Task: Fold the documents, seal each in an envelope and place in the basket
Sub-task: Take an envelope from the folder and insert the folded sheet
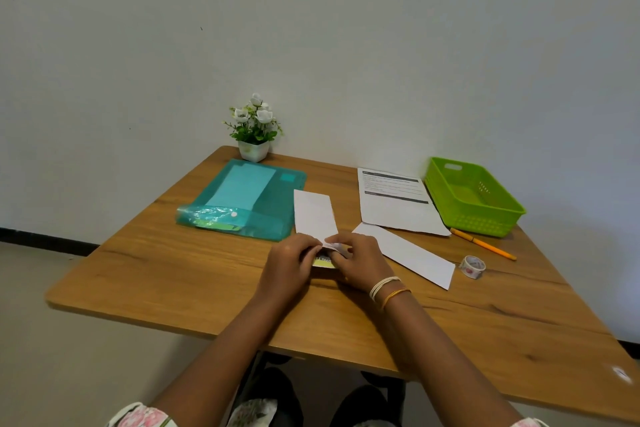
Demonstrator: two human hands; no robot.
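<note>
Hands met at table (145, 274) centre: left hand (289, 262) and right hand (360, 260) both pinched on a small folded paper (329, 253), fingertips touching. Envelope (314, 213) is laid just beyond the fingers; second envelope (412, 255) beside the right hand. Document (398, 208) and basket (474, 198) sit far right.

I am seeing the hands (325, 258) covering most of a small folded piece (325, 262); only a yellowish edge and a white strip are showing, possibly a folded document. The print on the open document (394, 199) is reading too small to make out. The worktop (173, 274) is running off the right edge.
</note>
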